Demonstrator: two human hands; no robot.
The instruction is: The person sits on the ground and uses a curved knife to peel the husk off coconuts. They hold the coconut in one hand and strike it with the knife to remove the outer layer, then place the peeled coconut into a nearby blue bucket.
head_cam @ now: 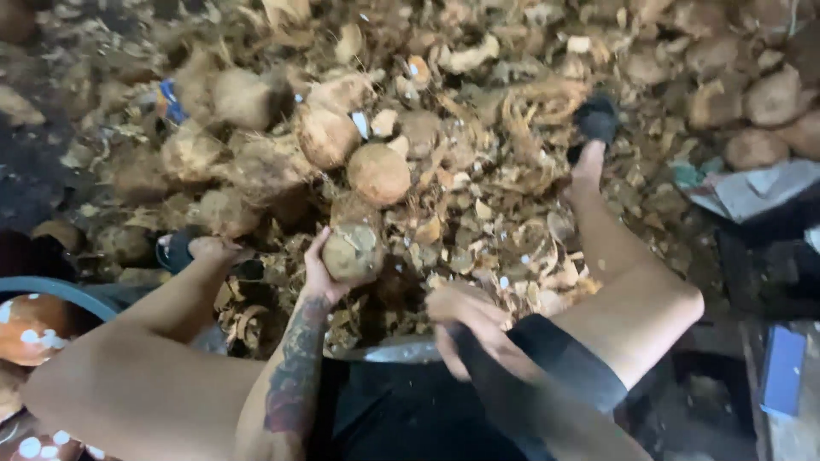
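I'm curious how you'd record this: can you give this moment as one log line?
left hand: holds coconut | right hand: grips blade | ground: coconut pile, husk scraps

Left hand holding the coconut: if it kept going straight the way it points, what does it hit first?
The left hand points up-frame, away from the body. Beyond the coconut it grips, the first thing in line looks like the round husked coconut at the pile's near edge. Depth is unclear, so that's tentative.

Our left hand (323,271) reaches toward twelve o'clock, forearm tattooed, grip curled and closed around something round. Our right hand (465,329) sits at four o'clock from it, blurred, fingers clenched. Both bare knees spread wide.
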